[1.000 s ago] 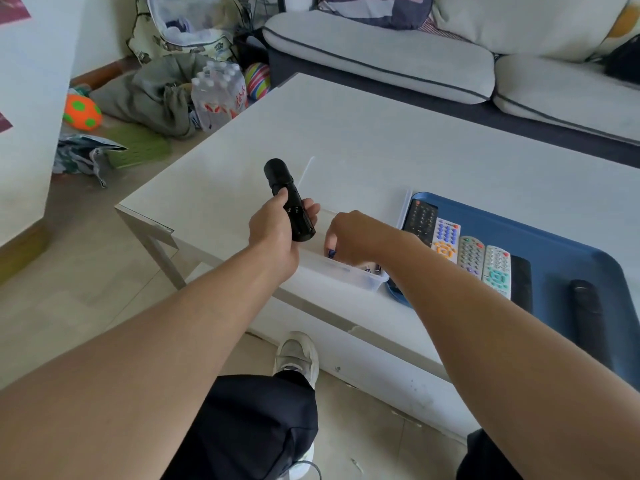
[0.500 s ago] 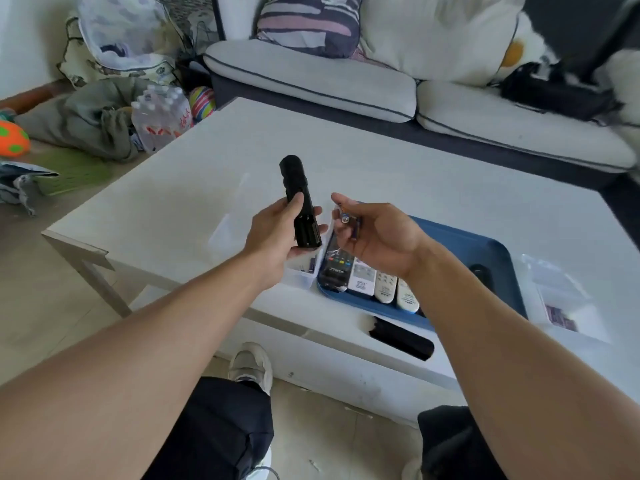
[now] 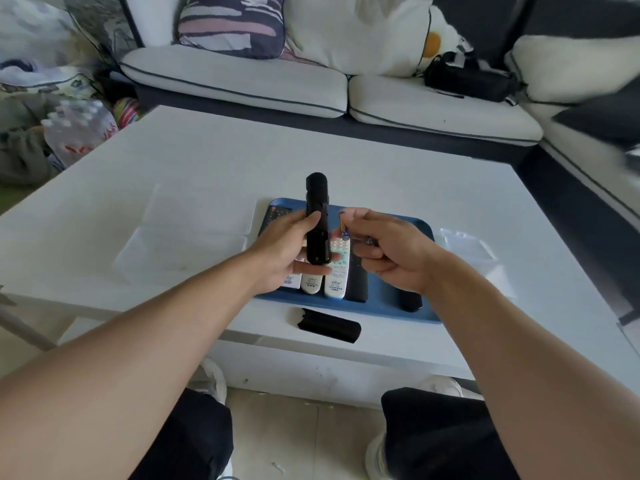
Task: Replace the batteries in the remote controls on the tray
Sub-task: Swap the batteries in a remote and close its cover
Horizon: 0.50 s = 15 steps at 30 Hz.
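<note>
Right now the left hand point(image 3: 287, 252) grips a black remote point(image 3: 317, 220) upright over the blue tray point(image 3: 388, 299), thumb on its face, fingers wrapped behind. The right hand point(image 3: 391, 252) is just beside it, fingers curled, pinching a small battery point(image 3: 343, 223) between thumb and fingertips — battery tip sits close to the remote's lower half, not clearly touching. A second battery may be tucked in the same hand; too blurred to tell.

On the tray: a dark remote at the far left edge, two white remotes point(image 3: 327, 280) side by side, then two more black ones to the right. A black battery cover point(image 3: 329, 325) lies on the white table point(image 3: 214, 168) just in front of the tray — apart from it. A clear plastic box point(image 3: 187, 237) sits left of the tray, and a clear bag point(image 3: 465, 245) right of it.
</note>
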{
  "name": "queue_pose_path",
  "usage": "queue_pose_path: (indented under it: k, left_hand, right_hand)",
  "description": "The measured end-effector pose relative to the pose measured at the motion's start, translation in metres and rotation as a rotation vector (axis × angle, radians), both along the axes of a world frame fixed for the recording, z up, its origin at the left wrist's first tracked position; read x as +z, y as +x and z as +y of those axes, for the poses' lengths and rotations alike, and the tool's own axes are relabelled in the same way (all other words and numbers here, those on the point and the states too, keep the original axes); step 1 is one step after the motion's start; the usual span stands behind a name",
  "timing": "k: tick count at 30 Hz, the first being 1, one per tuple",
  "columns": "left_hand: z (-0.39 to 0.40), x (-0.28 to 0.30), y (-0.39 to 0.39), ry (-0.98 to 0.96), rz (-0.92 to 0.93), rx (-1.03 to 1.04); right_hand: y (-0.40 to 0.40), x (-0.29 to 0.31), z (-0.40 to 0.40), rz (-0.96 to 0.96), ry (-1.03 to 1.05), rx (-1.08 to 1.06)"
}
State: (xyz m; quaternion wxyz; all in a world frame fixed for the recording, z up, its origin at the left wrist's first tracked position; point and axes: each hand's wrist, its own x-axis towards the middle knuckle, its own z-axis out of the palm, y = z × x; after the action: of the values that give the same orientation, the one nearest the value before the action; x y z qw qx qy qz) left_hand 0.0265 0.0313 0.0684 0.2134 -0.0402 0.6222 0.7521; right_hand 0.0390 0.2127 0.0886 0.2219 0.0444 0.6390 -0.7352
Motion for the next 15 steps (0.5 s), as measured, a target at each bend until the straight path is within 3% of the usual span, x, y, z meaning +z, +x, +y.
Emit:
queue_pose_path:
  k: [8, 15]
  left_hand:
    - [0.017, -0.005, 0.001, 0.068, -0.084, -0.12]
    - [0.017, -0.013, 0.004, 0.057, -0.108, -0.281]
  right_hand:
    - [0.006, -0.01, 0.014, 0.323, 0.666, -0.024]
    - [0.0, -0.02, 0.017, 0.481, 0.823, -0.002]
